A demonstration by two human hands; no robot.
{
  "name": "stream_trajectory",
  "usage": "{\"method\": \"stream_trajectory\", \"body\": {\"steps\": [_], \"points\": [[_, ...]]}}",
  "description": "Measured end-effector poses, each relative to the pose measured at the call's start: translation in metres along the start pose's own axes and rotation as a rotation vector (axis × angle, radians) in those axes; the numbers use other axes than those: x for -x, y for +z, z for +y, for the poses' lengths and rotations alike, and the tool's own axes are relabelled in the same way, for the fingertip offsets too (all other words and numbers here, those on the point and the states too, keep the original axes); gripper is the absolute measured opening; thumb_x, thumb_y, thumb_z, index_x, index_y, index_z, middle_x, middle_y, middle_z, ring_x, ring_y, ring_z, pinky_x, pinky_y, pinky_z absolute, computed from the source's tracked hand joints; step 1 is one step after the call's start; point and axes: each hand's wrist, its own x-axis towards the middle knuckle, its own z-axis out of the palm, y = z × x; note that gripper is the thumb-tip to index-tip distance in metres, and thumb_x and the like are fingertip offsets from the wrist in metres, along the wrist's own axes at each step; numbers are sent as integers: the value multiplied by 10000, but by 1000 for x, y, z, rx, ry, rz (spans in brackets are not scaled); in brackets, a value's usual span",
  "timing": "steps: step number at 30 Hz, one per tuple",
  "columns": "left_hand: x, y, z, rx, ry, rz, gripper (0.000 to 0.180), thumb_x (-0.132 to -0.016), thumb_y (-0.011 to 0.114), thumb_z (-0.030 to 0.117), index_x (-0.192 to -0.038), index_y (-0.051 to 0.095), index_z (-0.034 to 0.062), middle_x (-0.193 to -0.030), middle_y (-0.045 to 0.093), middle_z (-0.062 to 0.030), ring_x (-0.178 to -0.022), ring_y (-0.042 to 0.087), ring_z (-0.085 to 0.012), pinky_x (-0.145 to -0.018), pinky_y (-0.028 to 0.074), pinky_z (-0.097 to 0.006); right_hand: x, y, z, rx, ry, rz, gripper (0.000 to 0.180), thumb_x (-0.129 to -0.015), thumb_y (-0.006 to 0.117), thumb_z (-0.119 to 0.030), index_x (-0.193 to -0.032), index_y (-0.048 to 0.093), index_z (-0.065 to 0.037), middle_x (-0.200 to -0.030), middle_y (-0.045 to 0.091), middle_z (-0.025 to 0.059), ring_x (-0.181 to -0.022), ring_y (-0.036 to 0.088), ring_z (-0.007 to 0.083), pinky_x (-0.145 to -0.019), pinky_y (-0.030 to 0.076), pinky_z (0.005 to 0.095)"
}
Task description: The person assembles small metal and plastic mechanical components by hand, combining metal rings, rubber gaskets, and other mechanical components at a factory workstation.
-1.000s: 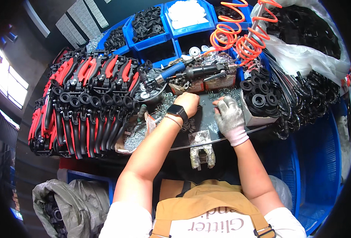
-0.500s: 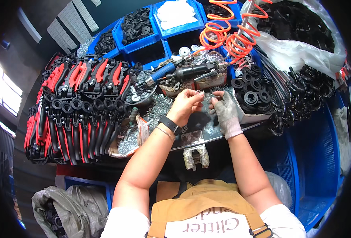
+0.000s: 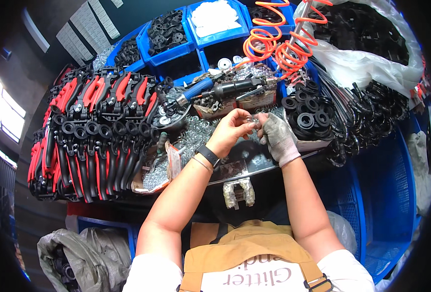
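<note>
My bare left hand (image 3: pixel 231 131), with a black watch on the wrist, and my right hand (image 3: pixel 277 138), in a grey glove, meet fingertip to fingertip over the dark work plate (image 3: pixel 254 158). Between the fingertips sits a small pale part (image 3: pixel 254 120); its shape is too small to tell. Which hand carries it is unclear. Below them lies a spread of small shiny metal pieces (image 3: pixel 193 134).
A stack of black and red handled parts (image 3: pixel 89 131) fills the left. Blue bins (image 3: pixel 196 34) of black and white parts stand at the back, with an orange coiled air hose (image 3: pixel 278 44) and a pneumatic tool (image 3: pixel 220 90). Black rings (image 3: pixel 305 114) and tubes lie right.
My hands have risen from the plate and come together; a second ago they were apart, the right one flat on the plate, the left reaching into the small parts.
</note>
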Motion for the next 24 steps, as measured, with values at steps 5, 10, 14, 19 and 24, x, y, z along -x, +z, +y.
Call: {"method": "stream_trajectory", "body": {"steps": [5,10,14,19,24], "points": [[-4,-3,10,-286,-345,258,383,-893,793,258,-1133,570,60,-944,637,-19,-825,602,-89,-650,474,-237,2,1,7,43,-236,42,327,-966,688,-250,-1164,618,0,-911,660,31,-741,627,97,-600,510,222],[-3,4,0,-397,274,75,491,-859,788,133,-1309,604,56,-1207,624,-89,-937,620,-124,-827,553,-297,4,7,4,-56,-175,87,338,-975,678,-283,-1149,623,2,-918,661,34,-751,630,99,-626,516,231],[-4,12,-3,-490,319,69,378,-893,744,84,-1251,635,36,-1050,698,-51,-907,643,-126,-822,551,-274,2,2,9,-102,-95,48,319,-975,678,-283,-1107,626,3,-911,653,52,-726,626,106,-587,512,235],[-11,15,9,-203,-211,200,290,-1005,624,329,-910,608,56,-775,569,19,-655,528,-67,-532,419,-228,3,4,14,729,-747,200,126,-912,680,-117,-1021,661,-57,-904,651,98,-803,664,252,-706,554,332],[-22,10,14,-109,-500,168,243,-963,567,320,-790,545,151,-571,365,80,-446,319,-47,-411,205,-244,13,-1,12,1276,-1396,116,242,-721,684,-45,-962,677,-74,-1058,656,79,-967,643,313,-809,566,426]]}}
